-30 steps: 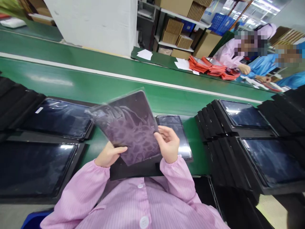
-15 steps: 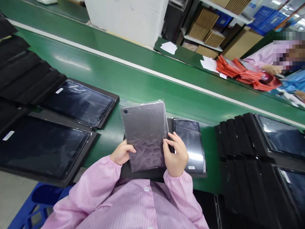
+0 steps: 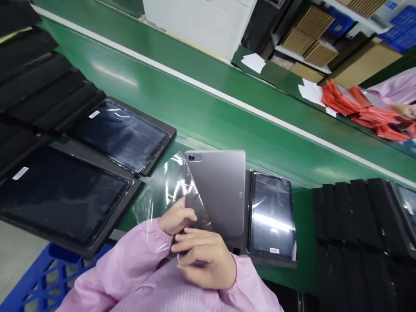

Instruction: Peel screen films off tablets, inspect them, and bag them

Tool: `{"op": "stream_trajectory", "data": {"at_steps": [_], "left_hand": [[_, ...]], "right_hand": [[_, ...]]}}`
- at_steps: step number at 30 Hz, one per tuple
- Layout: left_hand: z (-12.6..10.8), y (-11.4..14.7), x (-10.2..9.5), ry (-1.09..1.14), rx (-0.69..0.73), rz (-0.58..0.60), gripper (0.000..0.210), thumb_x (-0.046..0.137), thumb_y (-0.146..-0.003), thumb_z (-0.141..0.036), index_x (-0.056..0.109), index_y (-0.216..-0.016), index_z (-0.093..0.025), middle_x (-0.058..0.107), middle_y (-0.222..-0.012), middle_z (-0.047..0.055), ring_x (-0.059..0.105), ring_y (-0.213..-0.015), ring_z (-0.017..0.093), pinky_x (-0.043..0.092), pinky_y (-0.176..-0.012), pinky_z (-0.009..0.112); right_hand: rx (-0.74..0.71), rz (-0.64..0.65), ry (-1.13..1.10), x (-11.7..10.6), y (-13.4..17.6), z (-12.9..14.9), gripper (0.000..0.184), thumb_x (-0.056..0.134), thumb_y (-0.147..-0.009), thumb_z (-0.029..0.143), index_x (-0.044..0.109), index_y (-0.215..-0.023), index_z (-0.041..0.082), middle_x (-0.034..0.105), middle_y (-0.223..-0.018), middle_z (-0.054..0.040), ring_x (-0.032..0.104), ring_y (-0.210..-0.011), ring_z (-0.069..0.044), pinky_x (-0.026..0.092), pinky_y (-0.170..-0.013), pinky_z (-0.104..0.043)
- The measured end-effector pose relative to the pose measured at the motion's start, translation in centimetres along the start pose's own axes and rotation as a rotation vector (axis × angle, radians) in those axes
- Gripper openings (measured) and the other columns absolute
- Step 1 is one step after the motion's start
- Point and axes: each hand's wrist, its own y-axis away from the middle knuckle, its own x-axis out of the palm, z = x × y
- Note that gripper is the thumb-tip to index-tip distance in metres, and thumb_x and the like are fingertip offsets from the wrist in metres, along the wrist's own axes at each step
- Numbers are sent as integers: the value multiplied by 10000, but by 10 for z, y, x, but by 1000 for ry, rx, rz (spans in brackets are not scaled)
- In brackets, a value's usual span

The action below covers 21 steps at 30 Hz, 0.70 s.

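Observation:
A grey tablet (image 3: 224, 190) is held back side up, its camera at the upper left. My left hand (image 3: 177, 216) is closed on its lower left edge, thumb on top. A clear plastic film (image 3: 172, 177) is peeled off most of the tablet's back and spreads out to the left, still crossing its lower left part. My right hand (image 3: 208, 258) is in front of the tablet's lower left corner, fingers curled on the film's edge; the fingertip contact is partly hidden. Beside the held tablet, a second tablet (image 3: 273, 212) lies screen up on a black tray.
To the left, two tablets (image 3: 120, 134) (image 3: 65, 195) lie screen up on black trays, beside stacked black trays (image 3: 42, 86). More black trays (image 3: 351, 212) stand at the right. Beyond the green bench (image 3: 208, 117) are red pouches (image 3: 360, 108) and another person's sleeve (image 3: 396, 86). A blue crate (image 3: 58, 268) stands below left.
My right hand has moved from the tablet's right edge to its lower left, drawing the film across and off the back. The tablet's bare back now shows. The view has shifted slightly.

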Motion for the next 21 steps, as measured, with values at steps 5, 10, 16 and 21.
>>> {"op": "stream_trajectory", "data": {"at_steps": [5, 10, 16, 21], "left_hand": [[9, -5, -8, 33, 90, 127, 362, 689, -476, -30, 690, -813, -166, 662, -664, -30, 575, -638, 138, 440, -639, 262], [18, -7, -18, -6, 77, 169, 345, 753, -504, -73, 722, -840, -146, 729, -766, 16, 637, -719, 181, 478, -713, 299], [16, -5, -16, 45, 40, 168, 331, 772, -479, -74, 738, -798, -159, 732, -717, -1, 616, -629, 133, 477, -645, 247], [7, -2, -9, 87, 44, 182, 363, 719, -484, -25, 745, -824, -150, 752, -753, 28, 671, -681, 174, 533, -661, 265]], "right_hand": [[100, 345, -385, -10, 3, -2, 312, 655, -918, 351, 613, -654, 190, 815, -946, -109, 765, -1025, -175, 516, -1053, -259], [145, 315, -559, -6, 9, -11, 316, 702, -873, 330, 597, -620, 171, 805, -841, -148, 789, -924, -205, 545, -992, -274], [164, 297, -501, -3, 6, -9, 321, 656, -889, 351, 565, -620, 201, 810, -840, -113, 793, -890, -189, 576, -946, -294], [228, 245, -405, -10, -3, 0, 285, 647, -902, 323, 564, -654, 212, 814, -884, -99, 791, -919, -198, 584, -975, -339]]}}
